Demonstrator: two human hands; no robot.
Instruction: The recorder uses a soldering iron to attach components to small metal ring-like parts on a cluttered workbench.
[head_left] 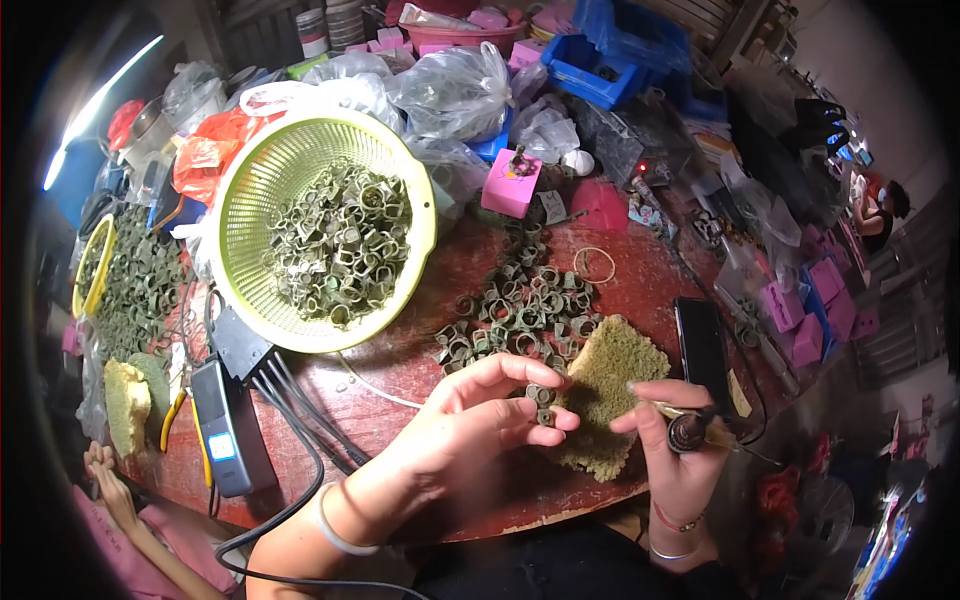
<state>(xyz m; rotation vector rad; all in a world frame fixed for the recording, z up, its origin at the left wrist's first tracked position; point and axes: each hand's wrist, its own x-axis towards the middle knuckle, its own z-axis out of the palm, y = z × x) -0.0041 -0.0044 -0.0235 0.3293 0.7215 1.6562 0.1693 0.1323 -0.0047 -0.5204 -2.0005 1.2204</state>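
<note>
Head view looks down on a cluttered reddish round table (400, 370), and the action sits near the middle. Left hand (480, 415) has its fingers closed, pinching a small greenish ring piece (541, 400) right at the near left edge of a scruffy green sponge pad (603, 390). Right hand (672, 440) is curled shut around a dark pen-like tool (690, 428), index finger stretched toward the pad, tip aimed at the piece. I can't tell if the tip actually touches it.

Just beyond the pad, toward the far side, a loose pile of the same ring pieces (520, 305) lies on the table, with a rubber band (594, 264) past that. Far left of the pile, a light green plastic colander (320, 220) is heaped with loads more of them. Out at the left edge there's another big heap (135, 285) beside a yellow-rimmed basket.

Going by those amounts, I'd say only one piece is in hand and a huge batch remains, though I honestly can't tell finished pieces from untouched ones.

Other stuff: a black phone (702, 345) right of the pad, a grey power box (228, 425) with cables near left, pink blocks (511, 183) and plastic bags (455, 90) at the far side. Another person's hand (108, 480) shows at the near left.
</note>
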